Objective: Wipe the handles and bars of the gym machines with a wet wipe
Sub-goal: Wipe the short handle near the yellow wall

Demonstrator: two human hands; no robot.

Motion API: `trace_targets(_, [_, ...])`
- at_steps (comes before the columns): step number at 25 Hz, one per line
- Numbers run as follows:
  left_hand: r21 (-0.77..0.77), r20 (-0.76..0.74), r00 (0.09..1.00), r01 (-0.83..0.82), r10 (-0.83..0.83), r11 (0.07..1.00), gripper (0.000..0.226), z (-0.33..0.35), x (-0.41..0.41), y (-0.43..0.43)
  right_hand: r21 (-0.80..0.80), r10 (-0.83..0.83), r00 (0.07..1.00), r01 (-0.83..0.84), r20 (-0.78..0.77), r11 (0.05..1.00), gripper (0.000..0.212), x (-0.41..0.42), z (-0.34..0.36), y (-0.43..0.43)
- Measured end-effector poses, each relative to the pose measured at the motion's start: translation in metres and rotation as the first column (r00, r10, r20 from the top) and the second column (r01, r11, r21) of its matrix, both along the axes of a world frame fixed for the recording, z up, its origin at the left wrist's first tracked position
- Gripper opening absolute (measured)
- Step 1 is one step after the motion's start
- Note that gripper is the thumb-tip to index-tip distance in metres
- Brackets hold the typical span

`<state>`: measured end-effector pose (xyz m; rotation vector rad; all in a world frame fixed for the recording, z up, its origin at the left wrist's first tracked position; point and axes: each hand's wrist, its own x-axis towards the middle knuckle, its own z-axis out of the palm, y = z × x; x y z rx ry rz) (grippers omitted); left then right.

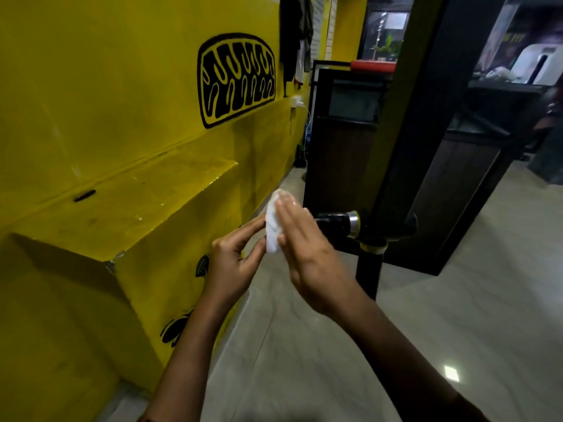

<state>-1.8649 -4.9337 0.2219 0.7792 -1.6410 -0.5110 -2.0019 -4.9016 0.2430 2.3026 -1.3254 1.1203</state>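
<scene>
A white wet wipe (272, 226) is held between my two hands at mid frame. My left hand (233, 260) touches its left side with fingers loosely bent. My right hand (304, 254) lies flat against its right side, fingers straight. Just behind my right fingers a black handle (330, 222) with a chrome collar (353, 223) sticks out to the left from a black machine post (370, 266). Whether the wipe touches the handle is hidden by my right hand.
A yellow wall (106, 86) with a black logo and a yellow ledge box (146, 208) fill the left. A tall black upright (420, 117) and a dark cabinet (344, 141) stand behind the handle. Grey tiled floor (426, 330) spreads to the right.
</scene>
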Motion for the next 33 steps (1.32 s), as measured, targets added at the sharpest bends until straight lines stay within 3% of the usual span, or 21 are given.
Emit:
trace_targets(3, [-0.023,0.035,0.999,-0.035,0.036,0.999,0.044,-0.001,0.006,0.002,-0.115,-0.121,0.966,0.097,-0.229,0.989,0.054,-0.001,-0.010,-0.010])
trace_targets(6, [-0.014,0.034,0.999,-0.032,0.032,0.999,0.049,0.001,0.005,0.001,-0.175,-0.111,0.964,0.069,-0.242,0.982,0.045,-0.014,-0.007,-0.006])
trace_targets(13, [-0.070,0.127,0.992,-0.008,0.017,0.998,0.051,0.008,-0.010,-0.004,-0.184,-0.364,0.916,0.333,-0.170,0.925,0.043,-0.029,0.002,0.006])
trace_targets(17, [-0.079,0.124,0.992,-0.011,0.021,0.997,0.044,0.008,-0.011,-0.005,-0.142,-0.284,0.911,0.252,-0.299,0.957,0.065,-0.007,0.005,-0.002])
trace_targets(22, [-0.110,0.160,0.985,-0.045,0.062,0.993,0.038,0.012,-0.018,-0.003,-0.104,-0.358,0.860,0.344,-0.364,0.933,0.062,-0.031,0.018,0.009])
trace_targets(24, [-0.117,0.151,0.986,-0.051,0.068,0.992,0.038,0.012,-0.022,-0.002,-0.063,-0.439,0.829,0.446,-0.347,0.893,0.056,-0.041,0.021,0.021])
trace_targets(27, [-0.090,0.105,0.991,-0.068,0.077,0.994,0.035,0.011,-0.020,-0.002,0.006,-0.447,0.832,0.475,-0.328,0.880,0.022,-0.049,0.034,0.036])
trace_targets(28, [-0.076,0.092,0.993,-0.068,0.075,0.995,0.035,0.010,-0.019,-0.002,-0.013,-0.460,0.825,0.483,-0.328,0.876,0.020,-0.047,0.038,0.038])
trace_targets(30, [-0.059,0.078,0.994,-0.077,0.081,0.995,0.036,0.010,-0.017,-0.001,-0.123,-0.538,0.743,0.538,-0.399,0.834,0.037,-0.043,0.038,0.028])
trace_targets(33, [-0.068,0.095,0.992,-0.083,0.089,0.994,0.036,0.009,-0.015,0.000,-0.027,-0.545,0.648,0.631,-0.531,0.776,0.053,-0.032,0.026,0.015])
